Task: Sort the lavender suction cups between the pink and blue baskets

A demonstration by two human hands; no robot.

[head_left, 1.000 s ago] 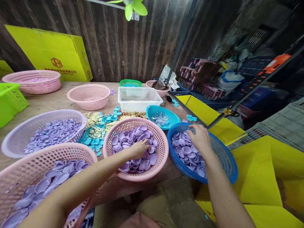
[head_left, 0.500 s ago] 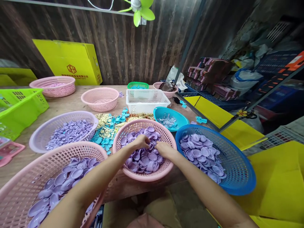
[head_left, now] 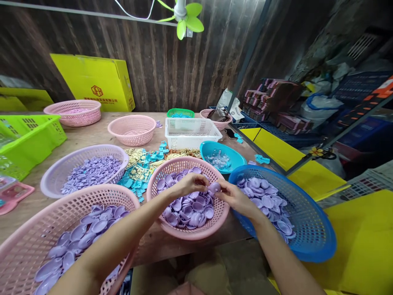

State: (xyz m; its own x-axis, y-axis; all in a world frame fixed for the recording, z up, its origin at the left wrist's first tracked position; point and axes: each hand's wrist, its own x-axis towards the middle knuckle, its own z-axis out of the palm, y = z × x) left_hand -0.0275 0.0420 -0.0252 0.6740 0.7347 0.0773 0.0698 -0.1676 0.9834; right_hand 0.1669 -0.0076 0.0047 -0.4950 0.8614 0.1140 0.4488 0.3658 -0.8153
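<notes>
Over the middle pink basket point(head_left: 188, 234), my right hand point(head_left: 237, 199) pinches a shallow, rounded purple plastic piece point(head_left: 214, 187) by its right side. My left hand point(head_left: 194, 183) is closed, its fingertips at the left edge of that piece; whether they grip it or another piece is hidden. Below both hands lies a heap of similar purple cup-like pieces point(head_left: 196, 208). To the right, partly behind my right hand, a blue basket point(head_left: 313, 229) holds more of them. A large pink basket point(head_left: 18, 241) at the left front holds more too, partly covered by my left forearm.
A lilac basket point(head_left: 50, 180) of small purple parts stands left. Turquoise and cream parts point(head_left: 138, 172) lie behind the middle basket. Farther back are a white crate point(head_left: 192, 141), a teal bowl point(head_left: 236, 157) and a pink basket point(head_left: 132, 127). Yellow cartons point(head_left: 359, 237) stand at the right.
Both hands have risen from the heap, my right hand moving rightward towards the basket's rim. A purple piece now shows between the hands. The view has shifted slightly.
</notes>
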